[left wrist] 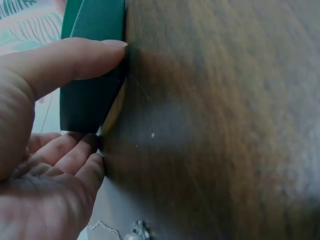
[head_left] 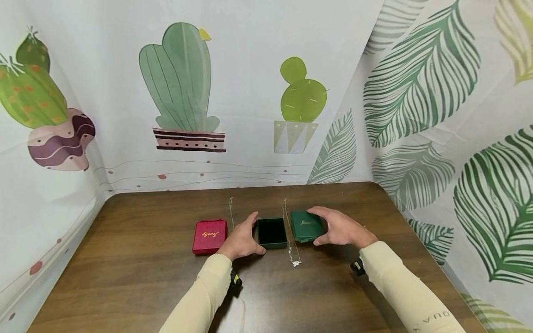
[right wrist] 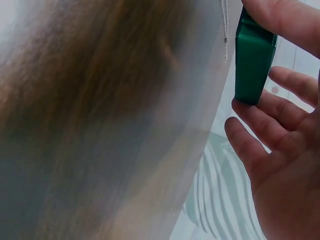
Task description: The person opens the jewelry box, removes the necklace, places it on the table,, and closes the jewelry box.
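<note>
My left hand (head_left: 242, 238) holds the open green jewelry box base (head_left: 272, 245) by its left side, thumb on the near side and fingers toward the far side. Dark lining shows inside the base. My right hand (head_left: 342, 227) grips the green box lid (head_left: 306, 226), which bears gold lettering, between thumb and fingers at its right side. Between base and lid lies a fine necklace (head_left: 296, 264) stretched lengthwise, its pendant toward me. In the left wrist view my thumb (left wrist: 82, 57) presses the green wall. The right wrist view shows fingertips touching the lid's end (right wrist: 252, 70).
A closed red jewelry box (head_left: 209, 237) with gold lettering sits left of my left hand. Another thin chain (head_left: 231, 208) lies behind that hand, partly hidden by it. Everything rests on a brown wooden table (head_left: 137, 259), bordered by printed cloth (head_left: 250, 92) at the back and sides.
</note>
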